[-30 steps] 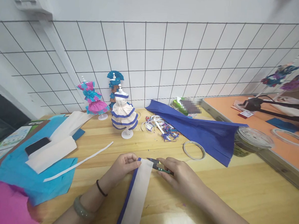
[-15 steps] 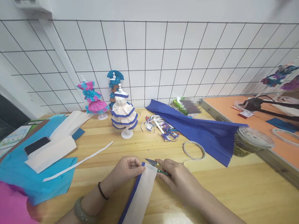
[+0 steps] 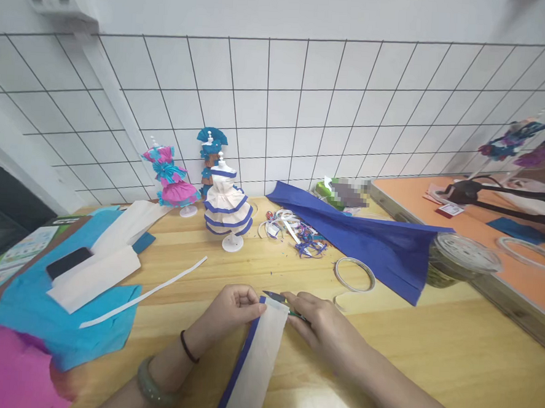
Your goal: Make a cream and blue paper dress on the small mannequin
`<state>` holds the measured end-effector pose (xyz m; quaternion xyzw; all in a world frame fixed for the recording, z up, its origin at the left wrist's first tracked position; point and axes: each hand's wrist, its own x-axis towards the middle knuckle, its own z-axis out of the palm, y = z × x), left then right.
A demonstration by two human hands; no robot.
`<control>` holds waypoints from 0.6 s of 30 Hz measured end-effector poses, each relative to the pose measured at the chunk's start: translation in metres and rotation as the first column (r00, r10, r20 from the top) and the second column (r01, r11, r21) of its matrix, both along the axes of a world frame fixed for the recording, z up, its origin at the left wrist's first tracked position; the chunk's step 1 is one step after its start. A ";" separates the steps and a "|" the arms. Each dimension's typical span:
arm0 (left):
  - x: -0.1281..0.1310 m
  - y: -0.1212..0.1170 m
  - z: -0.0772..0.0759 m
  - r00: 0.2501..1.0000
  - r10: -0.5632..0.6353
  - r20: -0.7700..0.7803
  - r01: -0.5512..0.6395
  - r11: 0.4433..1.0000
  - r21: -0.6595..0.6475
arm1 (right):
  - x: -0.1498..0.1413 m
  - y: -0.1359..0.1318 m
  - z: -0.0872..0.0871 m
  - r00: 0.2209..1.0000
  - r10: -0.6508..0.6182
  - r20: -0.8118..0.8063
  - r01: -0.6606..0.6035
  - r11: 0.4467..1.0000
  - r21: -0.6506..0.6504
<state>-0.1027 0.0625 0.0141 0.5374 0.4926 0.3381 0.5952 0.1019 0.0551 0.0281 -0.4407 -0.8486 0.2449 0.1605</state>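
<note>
A white paper strip [image 3: 258, 357] with a blue border along its left edge runs toward the bottom of the view. My left hand [image 3: 229, 312] pinches its top left corner between thumb and finger. My right hand [image 3: 318, 321] is closed around a pair of thread snips [image 3: 278, 297], whose blades lie at the strip's top edge. Behind my hands stands a small white dress form [image 3: 229, 201] in a white ruffled paper dress with blue trim.
Blue crepe paper [image 3: 367, 234], a tape roll [image 3: 355, 275] and paper scraps [image 3: 301, 233] lie beyond my right hand. A lidded jar [image 3: 463, 259] stands at the right. On the left are turquoise paper [image 3: 70, 333], a phone [image 3: 69, 263] and a narrow white strip [image 3: 156, 289].
The strip's top end and my left hand have shifted slightly right and toward me. The snips' blades, earlier at the strip's right corner, now reach along its top edge.
</note>
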 end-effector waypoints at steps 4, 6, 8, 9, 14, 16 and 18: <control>0.000 0.000 -0.001 1.000 -0.013 0.004 0.013 1.000 0.001 | 0.000 -0.001 0.001 1.000 0.010 0.015 -0.009 1.000 -0.005; 0.000 0.000 -0.001 1.000 -0.016 -0.001 0.016 1.000 0.004 | 0.000 -0.001 0.001 1.000 0.015 0.018 -0.015 1.000 0.003; 0.000 0.000 -0.001 1.000 -0.017 -0.006 0.017 1.000 0.007 | 0.000 -0.001 0.000 1.000 0.020 0.013 -0.020 1.000 0.012; -0.001 0.001 -0.001 1.000 -0.018 -0.007 0.018 1.000 0.007 | 0.000 -0.001 0.000 1.000 0.023 0.009 -0.023 1.000 0.015; -0.002 0.001 -0.003 1.000 -0.019 -0.006 0.019 1.000 0.008 | 0.000 -0.001 -0.001 1.000 0.031 -0.003 -0.031 0.999 0.011; -0.002 0.001 -0.003 1.000 -0.015 -0.006 0.015 1.000 0.009 | 0.001 -0.001 -0.001 0.999 0.032 -0.010 -0.032 0.999 0.009; -0.002 0.000 -0.004 1.000 -0.020 -0.009 0.020 1.000 0.010 | 0.001 -0.001 -0.001 1.000 0.029 -0.008 -0.029 1.000 0.005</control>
